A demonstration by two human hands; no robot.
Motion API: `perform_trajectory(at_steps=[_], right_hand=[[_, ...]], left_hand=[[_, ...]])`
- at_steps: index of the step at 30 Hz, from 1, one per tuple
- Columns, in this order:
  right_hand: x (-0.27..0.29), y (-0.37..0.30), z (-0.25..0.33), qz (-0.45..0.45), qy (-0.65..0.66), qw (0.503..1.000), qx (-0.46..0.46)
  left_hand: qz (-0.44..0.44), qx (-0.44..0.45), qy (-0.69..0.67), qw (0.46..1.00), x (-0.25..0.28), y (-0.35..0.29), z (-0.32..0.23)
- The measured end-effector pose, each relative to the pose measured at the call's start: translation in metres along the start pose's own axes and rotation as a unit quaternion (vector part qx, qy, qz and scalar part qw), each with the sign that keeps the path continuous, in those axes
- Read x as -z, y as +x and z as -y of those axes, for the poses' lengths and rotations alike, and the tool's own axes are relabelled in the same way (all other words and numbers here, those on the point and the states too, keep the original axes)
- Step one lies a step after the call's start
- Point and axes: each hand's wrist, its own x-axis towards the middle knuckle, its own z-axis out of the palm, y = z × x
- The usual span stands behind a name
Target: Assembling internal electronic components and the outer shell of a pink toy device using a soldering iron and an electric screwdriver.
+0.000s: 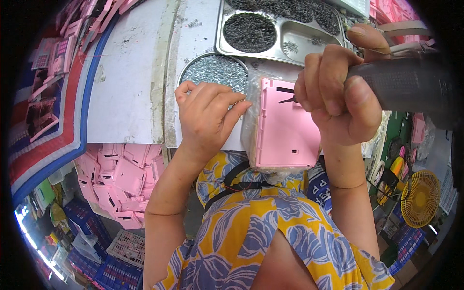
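Left hand [208, 116]: fingers pinched together by the round screw dish [212, 70].
Right hand [333, 92]: grip tight on one screwdriver [406, 84].
Pink case [285, 128]: one on the table [130, 77].
Steel tray [285, 29]: one, behind.

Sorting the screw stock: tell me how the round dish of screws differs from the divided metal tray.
The round dish is circular with one well; the divided metal tray is rectangular with several compartments. The dish holds pale, silvery screws; the tray's are dark. The left hand hovers at the dish; the tray sits farther back. Both are shiny metal on the white tabletop.
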Motion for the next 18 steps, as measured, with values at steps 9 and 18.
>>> perform_trajectory(at_steps=[9,18], right_hand=[[-0.017,0.013,-0.005,0.011,-0.017,0.999,-0.034],[-0.013,0.006,0.001,0.05,0.058,0.996,-0.043]], left_hand=[[-0.007,-0.023,-0.037,0.999,0.004,-0.004,0.01],[-0.06,0.011,-0.194,0.979,-0.002,-0.008,0.001]])
